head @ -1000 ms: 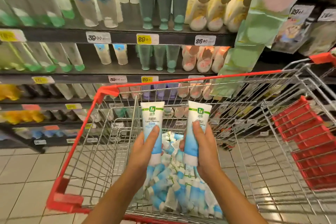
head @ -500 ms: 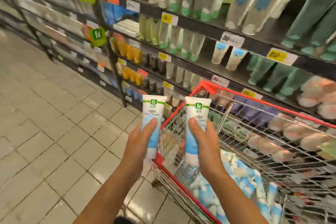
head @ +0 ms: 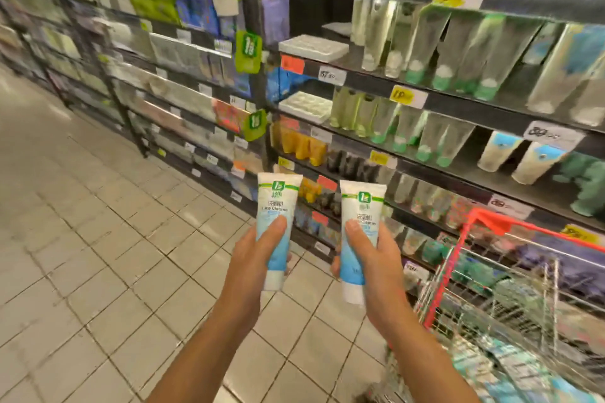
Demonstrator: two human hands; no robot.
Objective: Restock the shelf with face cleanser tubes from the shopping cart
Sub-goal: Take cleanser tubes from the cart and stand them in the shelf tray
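My left hand (head: pixel 253 258) grips one face cleanser tube (head: pixel 276 206), white and blue with a green band, held upright with its cap down. My right hand (head: pixel 373 258) grips a second, matching face cleanser tube (head: pixel 358 216) the same way. Both tubes are in front of me, over the tiled floor, left of the shopping cart (head: pixel 471 239). The cart, wire with red trim, stands at the lower right with several blue and white tubes (head: pixel 510 366) lying in it. The shelf (head: pixel 458 101) with rows of tubes runs along the right.
Black shelving stretches from the upper right away to the far left, with price tags (head: pixel 407 96) on the edges and green hanging signs (head: pixel 248 51) on an upright. Beige tiled floor (head: pixel 98 255) fills the left half of the view.
My view has swung left: the cart moved from the centre to the lower right, and the aisle floor now shows. Both hands keep the same grip on their tubes.
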